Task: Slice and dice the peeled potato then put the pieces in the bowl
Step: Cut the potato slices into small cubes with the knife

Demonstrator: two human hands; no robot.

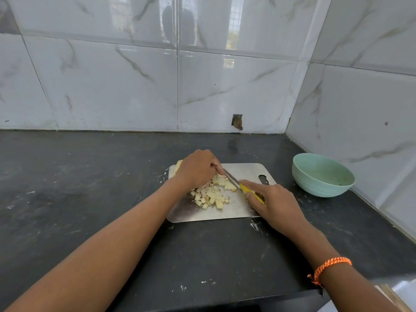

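Right hand (273, 202) fingers around knife (244, 188), left hand (198, 168) fingers curled on potato (221, 181) mid-board.

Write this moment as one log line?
left hand steadies potato | right hand grips knife | bowl holds no pieces

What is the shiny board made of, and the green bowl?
The cutting board looks like metal, probably steel: silver-grey, with a dull shine and smudgy reflections. The bowl looks like matte plastic, though it could be something similar: flat pale green, soft ridges outside, no glassy gleam.
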